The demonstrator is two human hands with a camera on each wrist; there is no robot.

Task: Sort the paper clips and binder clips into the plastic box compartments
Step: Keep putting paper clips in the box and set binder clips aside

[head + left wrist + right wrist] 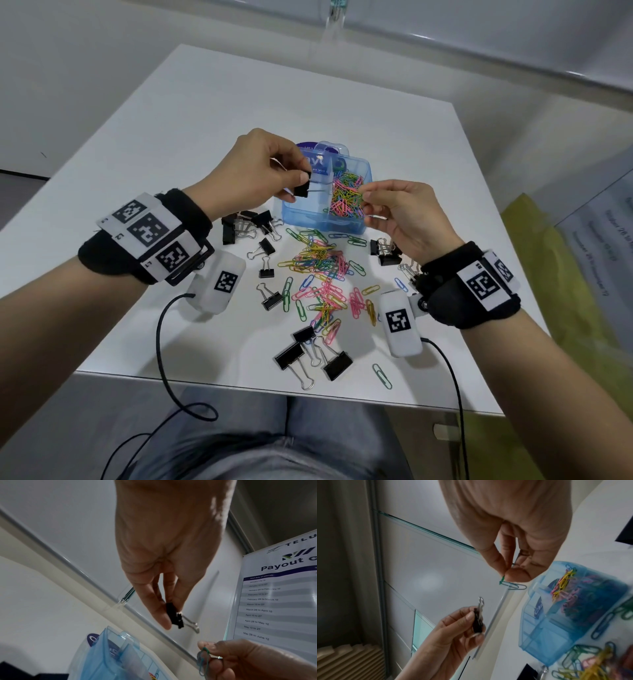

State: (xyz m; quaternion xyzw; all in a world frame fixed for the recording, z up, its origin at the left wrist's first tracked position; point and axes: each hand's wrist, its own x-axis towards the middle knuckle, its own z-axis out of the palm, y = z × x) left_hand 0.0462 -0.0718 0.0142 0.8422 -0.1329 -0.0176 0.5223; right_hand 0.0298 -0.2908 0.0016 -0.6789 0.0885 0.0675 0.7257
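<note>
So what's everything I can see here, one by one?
White square table: one, under everything.
Translucent blue plastic compartment box: one, mid-table; coloured paper clips fill its right compartment.
Loose coloured wire paper clips: many, pink, yellow, green, blue, heaped in front of the box.
Black metal binder clips: about a dozen, scattered around the heap.
Printed poster: one, white, right of the table.
Left hand: pinches one black binder clip.
Right hand: pinches green paper clip.

Plastic box: translucent blue plastic, showing glossy. Binder clips: matt black bodies carrying shiny wire handles. Paper clips: wearing smooth coloured coating. Table: white, presenting smooth.
</note>
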